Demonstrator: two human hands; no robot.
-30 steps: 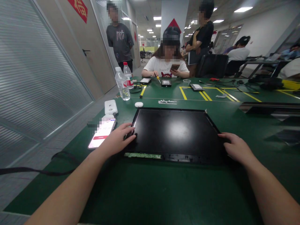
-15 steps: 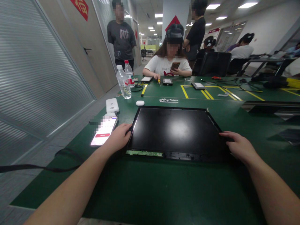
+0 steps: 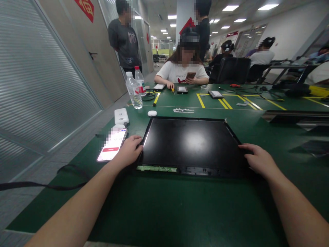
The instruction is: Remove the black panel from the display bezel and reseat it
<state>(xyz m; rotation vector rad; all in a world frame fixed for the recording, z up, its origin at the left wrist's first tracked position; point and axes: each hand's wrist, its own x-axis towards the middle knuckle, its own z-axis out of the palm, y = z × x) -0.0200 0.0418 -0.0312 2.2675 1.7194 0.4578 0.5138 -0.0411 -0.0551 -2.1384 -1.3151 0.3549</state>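
A black flat screen panel [image 3: 190, 142] lies face up on the green table [image 3: 180, 209], with a thin green circuit strip [image 3: 156, 168] along its near edge. My left hand [image 3: 128, 151] grips the panel's left edge near the front corner, fingers curled over the rim. On the other side, my right hand [image 3: 257, 159] rests on the right edge, its fingers bent over the frame. Both hands hold the panel.
A lit phone [image 3: 112, 145] lies just left of my left hand, with a white power bank [image 3: 121, 116] and white earbud case [image 3: 152, 113] behind. Two water bottles [image 3: 133, 91] stand farther back. A seated person [image 3: 181, 68] faces me across the table; others stand behind. A black cable [image 3: 51, 187] trails left.
My left hand slid from on top of the panel's corner out to its left edge. The right hand stayed on the right edge. The standing people behind shifted.
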